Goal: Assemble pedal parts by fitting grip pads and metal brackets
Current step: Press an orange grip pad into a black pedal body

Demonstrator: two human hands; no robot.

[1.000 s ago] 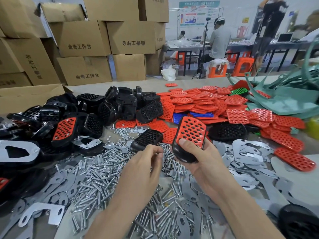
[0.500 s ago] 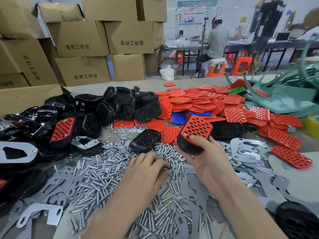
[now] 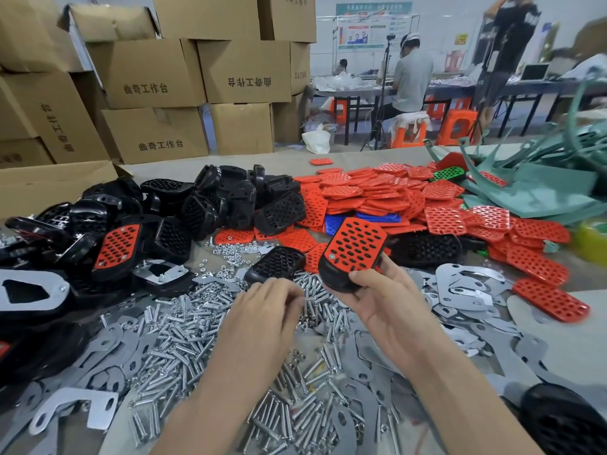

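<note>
Down into the bolts (image 3: 184, 336) the left hand (image 3: 269, 310) has dipped since a second ago, fingers bunched at the heap's edge (too blurred to say whether they've caught one). The right hand (image 3: 384, 300) grips the pedal (image 3: 331, 277) by its lower end, thumb over the black rim and fingers curled beneath. It holds it just above the heap, red grip pad (image 3: 354, 247) tipped up towards us. It looks light and stiff, an easy one-hand job, though that glossy shell could slip, so the rim is the place to hold. The bolts are small and smooth and will roll, so pinch the shank. Metal brackets (image 3: 460, 290) lie beside, with loose red pads (image 3: 361, 195) beyond.
</note>
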